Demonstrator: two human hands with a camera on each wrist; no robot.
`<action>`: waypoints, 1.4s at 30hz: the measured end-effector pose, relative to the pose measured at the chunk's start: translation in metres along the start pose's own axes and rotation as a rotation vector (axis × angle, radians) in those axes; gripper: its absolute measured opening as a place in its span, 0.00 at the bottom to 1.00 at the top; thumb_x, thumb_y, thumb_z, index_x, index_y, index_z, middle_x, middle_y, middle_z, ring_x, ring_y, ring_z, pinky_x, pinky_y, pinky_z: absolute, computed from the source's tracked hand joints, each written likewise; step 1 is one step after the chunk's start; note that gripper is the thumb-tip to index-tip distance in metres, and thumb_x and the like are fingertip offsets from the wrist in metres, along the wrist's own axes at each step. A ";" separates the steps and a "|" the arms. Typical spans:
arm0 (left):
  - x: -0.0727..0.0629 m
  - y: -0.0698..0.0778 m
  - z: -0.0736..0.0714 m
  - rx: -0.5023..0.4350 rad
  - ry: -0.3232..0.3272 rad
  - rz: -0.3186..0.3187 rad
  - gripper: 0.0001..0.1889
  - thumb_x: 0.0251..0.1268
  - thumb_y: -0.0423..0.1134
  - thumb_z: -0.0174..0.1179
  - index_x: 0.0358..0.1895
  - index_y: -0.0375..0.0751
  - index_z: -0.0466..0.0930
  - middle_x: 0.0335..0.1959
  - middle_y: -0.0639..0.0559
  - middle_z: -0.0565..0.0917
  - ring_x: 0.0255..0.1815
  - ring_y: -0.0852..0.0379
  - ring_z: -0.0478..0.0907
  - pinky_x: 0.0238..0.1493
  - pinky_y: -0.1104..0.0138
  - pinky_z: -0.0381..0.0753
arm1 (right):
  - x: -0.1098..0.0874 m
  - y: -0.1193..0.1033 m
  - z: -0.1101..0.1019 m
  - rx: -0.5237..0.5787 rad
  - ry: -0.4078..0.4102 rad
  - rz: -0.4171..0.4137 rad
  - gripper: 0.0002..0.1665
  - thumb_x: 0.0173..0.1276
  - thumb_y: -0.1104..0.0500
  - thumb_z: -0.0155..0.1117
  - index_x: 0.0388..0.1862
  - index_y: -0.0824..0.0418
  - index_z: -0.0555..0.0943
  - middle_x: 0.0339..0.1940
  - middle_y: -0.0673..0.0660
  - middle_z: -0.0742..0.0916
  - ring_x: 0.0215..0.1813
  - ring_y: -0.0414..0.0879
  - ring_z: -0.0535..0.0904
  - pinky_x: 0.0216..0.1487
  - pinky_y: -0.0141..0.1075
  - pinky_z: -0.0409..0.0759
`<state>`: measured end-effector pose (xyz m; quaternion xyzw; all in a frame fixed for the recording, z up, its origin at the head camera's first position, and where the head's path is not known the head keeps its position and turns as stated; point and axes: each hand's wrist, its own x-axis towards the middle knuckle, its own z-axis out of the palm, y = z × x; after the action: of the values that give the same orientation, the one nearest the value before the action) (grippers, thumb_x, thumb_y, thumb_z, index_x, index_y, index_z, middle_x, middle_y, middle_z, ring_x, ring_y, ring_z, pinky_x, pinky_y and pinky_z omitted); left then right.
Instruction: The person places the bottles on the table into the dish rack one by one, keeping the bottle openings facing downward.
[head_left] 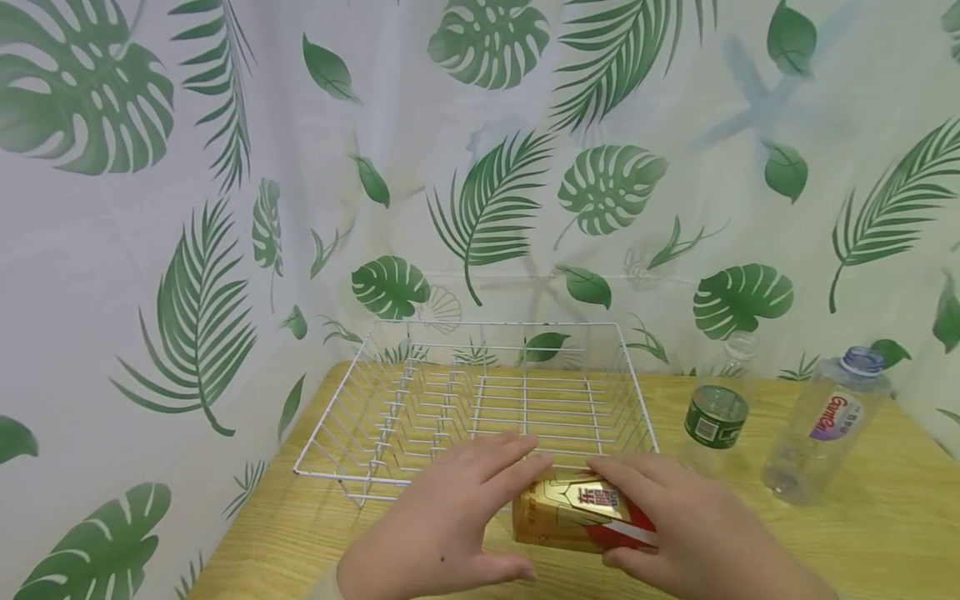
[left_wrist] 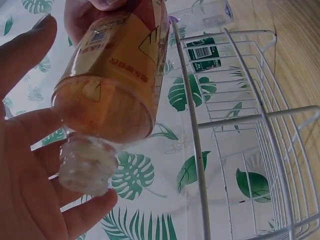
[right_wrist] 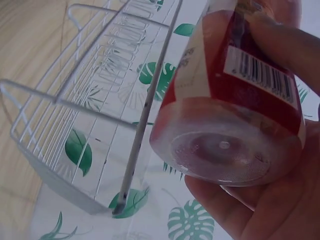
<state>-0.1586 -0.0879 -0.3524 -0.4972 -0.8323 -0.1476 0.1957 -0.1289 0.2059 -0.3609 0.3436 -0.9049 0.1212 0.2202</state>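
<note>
A plastic bottle [head_left: 562,515] with a gold and red label lies on its side in the air, in front of the wire rack. My right hand [head_left: 693,525] grips it round the base end, fingers on the far side and thumb on the near side. Its uncapped neck [left_wrist: 87,165] points toward my left palm in the left wrist view. There my left hand [head_left: 442,521] is spread about the neck and shoulder, its thumb apart from the bottle; whether a finger touches is hard to tell. The right wrist view shows the clear bottle base [right_wrist: 225,150] and a barcode.
A white wire dish rack [head_left: 480,400] stands on the wooden table [head_left: 262,533] behind the hands. To the right are a clear bottle with a green label [head_left: 717,415] and a clear bottle with a purple-white label [head_left: 832,421]. A leaf-patterned curtain [head_left: 480,125] hangs behind and left.
</note>
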 end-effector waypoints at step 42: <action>0.002 0.011 0.028 0.085 -0.161 -0.073 0.41 0.55 0.53 0.75 0.72 0.47 0.69 0.60 0.61 0.79 0.56 0.65 0.77 0.51 0.70 0.81 | 0.005 -0.010 0.011 0.046 -0.009 -0.071 0.40 0.55 0.34 0.77 0.64 0.48 0.80 0.55 0.39 0.83 0.52 0.40 0.79 0.46 0.41 0.86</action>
<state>-0.1544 -0.0690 -0.3755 -0.4681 -0.8683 -0.0791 0.1436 -0.1286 0.1914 -0.3678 0.3811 -0.8900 0.1324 0.2124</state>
